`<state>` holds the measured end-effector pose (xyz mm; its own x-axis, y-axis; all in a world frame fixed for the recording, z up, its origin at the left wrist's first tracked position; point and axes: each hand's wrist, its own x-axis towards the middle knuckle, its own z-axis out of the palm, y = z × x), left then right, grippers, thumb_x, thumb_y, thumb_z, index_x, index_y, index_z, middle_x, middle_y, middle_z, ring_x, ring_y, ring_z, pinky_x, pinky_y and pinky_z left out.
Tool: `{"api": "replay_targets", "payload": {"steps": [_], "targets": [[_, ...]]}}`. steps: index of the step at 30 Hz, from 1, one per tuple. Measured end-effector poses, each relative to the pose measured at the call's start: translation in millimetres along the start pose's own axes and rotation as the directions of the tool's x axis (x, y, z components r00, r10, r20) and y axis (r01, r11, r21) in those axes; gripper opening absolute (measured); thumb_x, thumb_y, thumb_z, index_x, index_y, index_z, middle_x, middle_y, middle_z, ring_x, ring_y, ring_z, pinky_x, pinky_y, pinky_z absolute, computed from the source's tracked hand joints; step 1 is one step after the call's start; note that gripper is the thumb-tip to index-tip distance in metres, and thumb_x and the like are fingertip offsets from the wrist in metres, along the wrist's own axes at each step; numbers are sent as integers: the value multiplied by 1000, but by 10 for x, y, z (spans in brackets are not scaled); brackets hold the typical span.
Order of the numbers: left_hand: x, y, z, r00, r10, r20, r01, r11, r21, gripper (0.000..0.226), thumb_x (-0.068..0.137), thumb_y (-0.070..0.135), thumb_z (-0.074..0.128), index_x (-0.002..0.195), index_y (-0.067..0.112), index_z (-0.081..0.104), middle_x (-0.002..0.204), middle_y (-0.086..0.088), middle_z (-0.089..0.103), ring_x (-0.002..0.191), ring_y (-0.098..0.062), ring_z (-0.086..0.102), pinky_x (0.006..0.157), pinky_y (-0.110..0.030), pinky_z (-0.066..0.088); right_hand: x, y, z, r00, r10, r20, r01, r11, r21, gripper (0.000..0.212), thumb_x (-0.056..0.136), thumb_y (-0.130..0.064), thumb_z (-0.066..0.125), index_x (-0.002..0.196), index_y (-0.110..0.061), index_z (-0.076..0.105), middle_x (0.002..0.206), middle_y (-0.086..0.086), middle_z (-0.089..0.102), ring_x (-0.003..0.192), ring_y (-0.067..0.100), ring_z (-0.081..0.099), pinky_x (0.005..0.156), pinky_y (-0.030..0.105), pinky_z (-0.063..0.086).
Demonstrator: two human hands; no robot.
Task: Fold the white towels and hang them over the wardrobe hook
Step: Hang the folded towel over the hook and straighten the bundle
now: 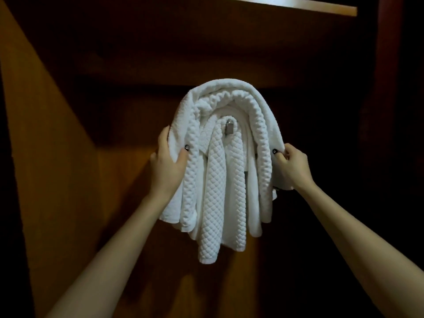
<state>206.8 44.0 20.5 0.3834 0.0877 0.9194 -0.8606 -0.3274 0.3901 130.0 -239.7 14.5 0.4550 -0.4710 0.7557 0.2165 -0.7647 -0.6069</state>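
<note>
Several folded white towels hang draped over a metal wardrobe hook, whose tip shows between the inner folds. The outer ones are waffle-textured and arch over the inner layers; the ends hang down unevenly. My left hand grips the left side of the outer towel, thumb in front and fingers behind. My right hand pinches the right edge of the outer towel with curled fingers.
Dark wooden wardrobe walls surround the towels. A lit shelf edge runs across the top. The left side panel is brighter orange-brown; the right side is in deep shadow.
</note>
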Motion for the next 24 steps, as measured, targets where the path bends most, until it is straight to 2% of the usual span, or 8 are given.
{"api": "replay_targets", "payload": {"steps": [4, 6, 10, 14, 16, 19, 22, 24], "targets": [[296, -109, -85, 992, 99, -80, -90, 991, 103, 34, 91, 7, 49, 123, 4, 59, 97, -20, 69, 83, -34, 64, 67, -30, 40, 68, 104, -165, 999, -15, -40, 14, 1000, -25, 19, 93, -14, 49, 75, -9, 54, 64, 1, 52, 58, 12, 45, 53, 29, 33], [456, -122, -112, 994, 85, -62, -79, 992, 96, 31, 92, 5, 47, 120, 4, 61, 98, -18, 68, 82, -29, 61, 68, -27, 39, 82, 159, -238, 997, -11, -74, 8, 999, -41, 20, 92, -13, 49, 73, -16, 54, 64, -2, 53, 59, 10, 46, 52, 29, 33], [613, -168, -83, 992, 114, 62, -120, 986, 113, 20, 94, 10, 45, 104, 3, 62, 77, -15, 61, 67, -23, 54, 58, -30, 34, -69, 228, -230, 998, -26, -53, 23, 998, -58, 21, 94, -15, 52, 74, -23, 53, 66, -6, 56, 60, 9, 51, 52, 28, 37], [357, -192, -78, 993, 88, 77, -93, 993, 70, 25, 94, 12, 51, 118, 7, 58, 84, -11, 65, 71, -24, 58, 61, -32, 41, -351, 182, 32, 998, -43, 52, 43, 999, 1, 18, 95, -22, 53, 80, -13, 54, 70, 3, 60, 63, 15, 56, 56, 33, 43], [152, -228, -108, 993, 13, 116, -22, 997, 79, 30, 91, 14, 56, 120, 9, 55, 90, -3, 63, 75, -20, 57, 65, -34, 44, -438, 161, 97, 999, -17, 43, 15, 999, 48, 13, 96, -23, 51, 86, -15, 51, 74, -1, 59, 65, 12, 55, 55, 28, 42], [-133, -403, -183, 991, -41, 131, 27, 994, 101, 9, 89, 13, 61, 92, 6, 56, 75, -3, 59, 66, -22, 56, 59, -36, 43, -551, 232, 102, 999, 35, 25, -38, 990, 134, 12, 99, -26, 48, 106, -18, 53, 84, -6, 62, 72, 5, 61, 56, 22, 45], [-338, -602, -233, 994, -18, 107, 5, 992, 123, 11, 90, 11, 61, 86, 2, 57, 65, -2, 56, 56, -16, 52, 51, -30, 37, -669, 389, 146, 1000, 12, 6, -13, 991, 132, 17, 101, -23, 45, 111, -17, 57, 84, -8, 65, 74, 1, 63, 62, 25, 48], [-424, -659, -213, 988, -24, 155, -2, 986, 165, 16, 91, 13, 60, 85, 0, 56, 66, -7, 56, 56, -19, 52, 52, -31, 36, -723, 454, 184, 999, 1, 44, -7, 990, 139, 18, 101, -22, 45, 109, -17, 60, 85, -4, 67, 76, 9, 66, 65, 35, 55]]}}
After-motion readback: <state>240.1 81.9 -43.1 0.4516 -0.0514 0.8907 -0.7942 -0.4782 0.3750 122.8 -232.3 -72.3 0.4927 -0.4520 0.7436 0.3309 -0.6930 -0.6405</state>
